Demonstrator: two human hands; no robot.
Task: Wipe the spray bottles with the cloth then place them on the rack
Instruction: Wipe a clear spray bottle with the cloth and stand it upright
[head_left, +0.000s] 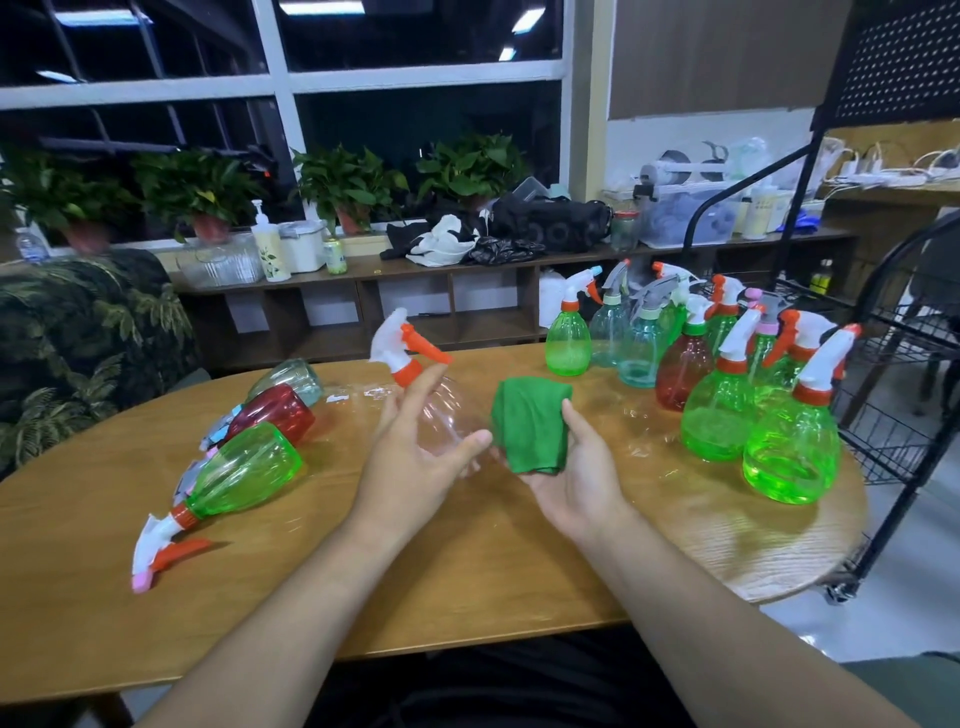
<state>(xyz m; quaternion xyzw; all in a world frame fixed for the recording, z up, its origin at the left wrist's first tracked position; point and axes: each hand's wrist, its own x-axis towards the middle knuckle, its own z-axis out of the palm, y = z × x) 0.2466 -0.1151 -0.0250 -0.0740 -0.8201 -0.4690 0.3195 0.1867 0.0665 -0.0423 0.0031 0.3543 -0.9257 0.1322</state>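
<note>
Wooden table (467, 571), left hand (415, 460) grip round clear spray bottle (445, 411), right hand (576, 480) grip holding green cloth (530, 426).

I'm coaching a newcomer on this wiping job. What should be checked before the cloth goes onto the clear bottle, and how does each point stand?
1. Grip on clear bottle by left hand: ok, thumb and fingers wrap its body.
2. Hold on cloth by right hand: ok, folded, thumb pinning it.
3. Contact between cloth and bottle: cannot tell, they sit edge to edge.
4. The sprayer head out of the cloth's way: ok, it points up and away.
5. The standing bottles clear of the right hand: ok, apart.
6. Free shelf on rack: cannot tell, bottles hide part of it.
</note>
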